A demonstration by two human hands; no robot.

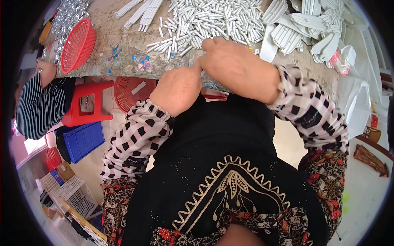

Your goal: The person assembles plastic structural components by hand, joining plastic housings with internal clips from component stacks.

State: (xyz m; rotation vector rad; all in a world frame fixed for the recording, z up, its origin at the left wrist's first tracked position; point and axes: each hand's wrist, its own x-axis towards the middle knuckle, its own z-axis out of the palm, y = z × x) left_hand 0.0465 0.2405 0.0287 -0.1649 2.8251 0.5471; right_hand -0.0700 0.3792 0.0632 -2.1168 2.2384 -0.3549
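Observation:
My left hand [179,88] and my right hand [236,67] meet at the near edge of a worn work table [123,45], knuckles up and fingers curled under. What the fingers hold is hidden beneath them; a small white piece seems to sit between the two hands. Just beyond my right hand lies a big heap of small white plastic tubes [213,20]. Flat white plastic paddle-shaped parts [305,24] are piled at the table's far right. Both forearms wear checked black-and-white sleeves.
A red plastic basket [78,45] stands tipped on the table's left. Small blue and red bits [141,63] lie near the edge. Another person in a striped top [39,106] sits left. Below are a red stool [88,102], a second red basket [133,92], and a blue crate [84,139].

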